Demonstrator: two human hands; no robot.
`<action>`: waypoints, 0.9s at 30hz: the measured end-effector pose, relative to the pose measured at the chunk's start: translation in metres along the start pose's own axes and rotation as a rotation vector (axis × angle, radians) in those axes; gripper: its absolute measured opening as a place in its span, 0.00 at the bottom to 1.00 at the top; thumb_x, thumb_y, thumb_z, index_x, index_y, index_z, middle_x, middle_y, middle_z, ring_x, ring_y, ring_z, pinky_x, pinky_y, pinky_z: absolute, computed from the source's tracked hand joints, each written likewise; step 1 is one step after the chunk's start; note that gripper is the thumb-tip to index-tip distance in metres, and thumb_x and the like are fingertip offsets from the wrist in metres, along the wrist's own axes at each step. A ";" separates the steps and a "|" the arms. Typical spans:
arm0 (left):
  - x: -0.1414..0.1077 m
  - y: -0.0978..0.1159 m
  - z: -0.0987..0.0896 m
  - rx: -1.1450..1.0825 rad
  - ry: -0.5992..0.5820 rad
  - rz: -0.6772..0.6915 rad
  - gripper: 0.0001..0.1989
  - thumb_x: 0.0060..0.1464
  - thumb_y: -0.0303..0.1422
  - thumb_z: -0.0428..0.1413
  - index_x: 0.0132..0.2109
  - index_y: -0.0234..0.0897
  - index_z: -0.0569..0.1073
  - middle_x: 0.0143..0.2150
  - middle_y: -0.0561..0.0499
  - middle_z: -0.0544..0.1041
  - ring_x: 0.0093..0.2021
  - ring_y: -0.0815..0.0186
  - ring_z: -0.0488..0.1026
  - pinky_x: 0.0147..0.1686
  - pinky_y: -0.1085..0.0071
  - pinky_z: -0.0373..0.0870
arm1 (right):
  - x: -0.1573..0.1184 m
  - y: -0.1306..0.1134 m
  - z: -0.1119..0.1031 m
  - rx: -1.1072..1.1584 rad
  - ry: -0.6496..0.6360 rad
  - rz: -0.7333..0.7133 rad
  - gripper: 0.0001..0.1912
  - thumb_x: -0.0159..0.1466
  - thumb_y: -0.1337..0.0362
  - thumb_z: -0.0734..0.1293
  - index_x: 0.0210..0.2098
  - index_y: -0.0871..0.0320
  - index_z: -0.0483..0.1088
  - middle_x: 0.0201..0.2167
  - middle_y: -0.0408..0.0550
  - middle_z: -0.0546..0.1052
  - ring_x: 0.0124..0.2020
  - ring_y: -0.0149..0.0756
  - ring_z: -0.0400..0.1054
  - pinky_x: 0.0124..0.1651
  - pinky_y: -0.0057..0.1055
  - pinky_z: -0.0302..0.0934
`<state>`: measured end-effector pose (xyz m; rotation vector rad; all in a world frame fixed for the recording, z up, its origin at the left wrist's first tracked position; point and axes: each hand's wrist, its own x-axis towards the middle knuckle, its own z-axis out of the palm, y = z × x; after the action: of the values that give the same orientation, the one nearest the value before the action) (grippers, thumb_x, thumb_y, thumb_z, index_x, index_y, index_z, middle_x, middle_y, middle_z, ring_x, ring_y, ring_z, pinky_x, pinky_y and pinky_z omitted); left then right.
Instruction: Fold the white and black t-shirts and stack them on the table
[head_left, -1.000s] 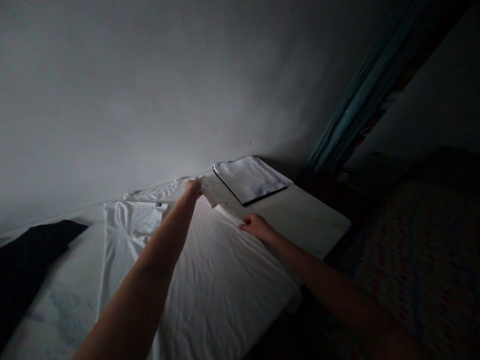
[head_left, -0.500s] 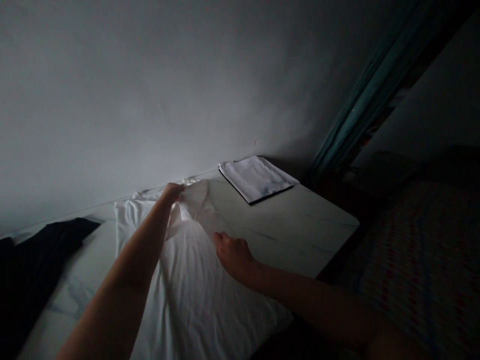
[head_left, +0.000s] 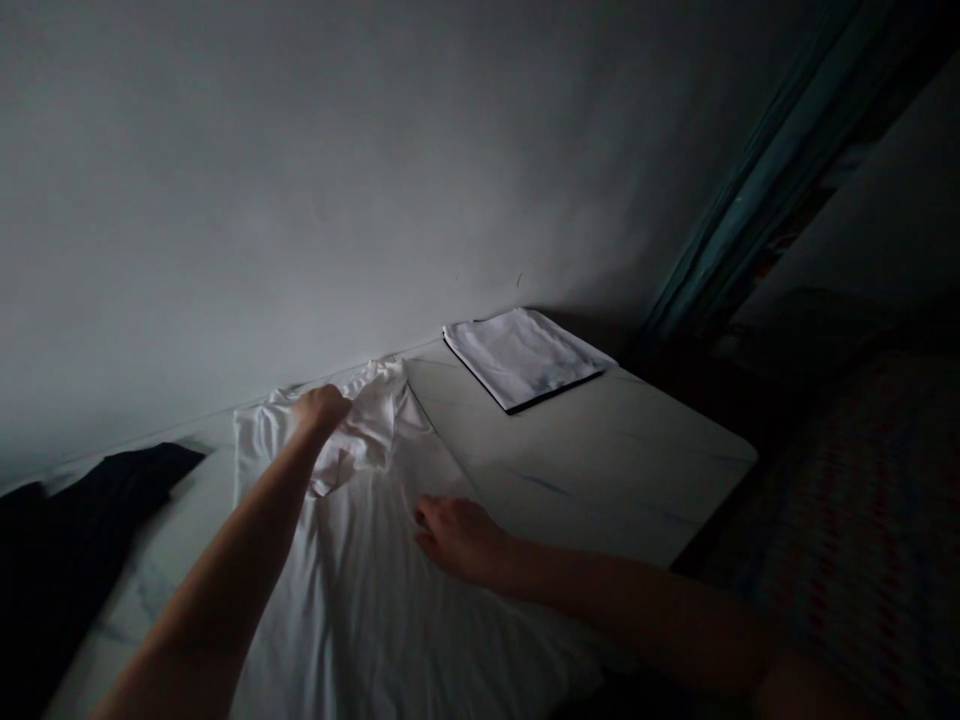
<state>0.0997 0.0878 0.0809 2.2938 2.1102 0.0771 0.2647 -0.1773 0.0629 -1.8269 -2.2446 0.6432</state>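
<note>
A white shirt (head_left: 375, 590) is lying in loose wrinkles on the marbled table (head_left: 615, 470), the left hand (head_left: 322, 408) resting at its bunched upper part near the wall (head_left: 337, 200), with fingers curling inward, though I cannot tell whether they are clamping the fabric. The right hand (head_left: 459, 538) is resting on the shirt near its right edge, its fingers bending close together, and their grip is not showing clearly. A folded cloth (head_left: 525, 355) is lying beyond the right hand, while a dark garment (head_left: 112, 500) is lying to the left.
</note>
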 end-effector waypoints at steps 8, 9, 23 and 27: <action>0.035 0.095 0.007 -0.074 0.138 0.244 0.25 0.61 0.46 0.50 0.56 0.32 0.70 0.59 0.33 0.72 0.60 0.47 0.67 0.56 0.57 0.64 | 0.008 0.017 0.002 0.226 -0.003 -0.074 0.07 0.63 0.68 0.67 0.41 0.60 0.71 0.33 0.47 0.78 0.33 0.34 0.72 0.38 0.27 0.59; 0.045 0.103 0.011 -0.096 0.113 0.226 0.26 0.60 0.47 0.52 0.56 0.31 0.70 0.58 0.32 0.72 0.60 0.46 0.67 0.56 0.56 0.63 | 0.008 0.018 0.004 0.244 0.010 -0.079 0.08 0.62 0.67 0.68 0.41 0.59 0.71 0.31 0.46 0.78 0.31 0.33 0.71 0.37 0.26 0.59; 0.099 0.058 0.013 -0.502 -0.099 0.192 0.12 0.62 0.37 0.51 0.43 0.33 0.72 0.25 0.52 0.72 0.24 0.70 0.69 0.28 0.74 0.66 | 0.010 0.015 0.018 0.344 0.073 -0.027 0.09 0.62 0.70 0.64 0.41 0.57 0.73 0.32 0.47 0.80 0.31 0.33 0.74 0.34 0.25 0.60; 0.095 0.052 0.027 -0.410 -0.080 0.151 0.11 0.58 0.36 0.56 0.45 0.33 0.73 0.32 0.46 0.78 0.31 0.64 0.74 0.32 0.71 0.68 | 0.006 0.014 0.016 0.296 -0.033 -0.042 0.11 0.62 0.66 0.68 0.45 0.58 0.73 0.35 0.49 0.81 0.35 0.37 0.75 0.38 0.28 0.61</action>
<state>0.1606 0.1786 0.0587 2.1593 1.6890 0.3759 0.2690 -0.1725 0.0421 -1.6327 -2.0688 0.9463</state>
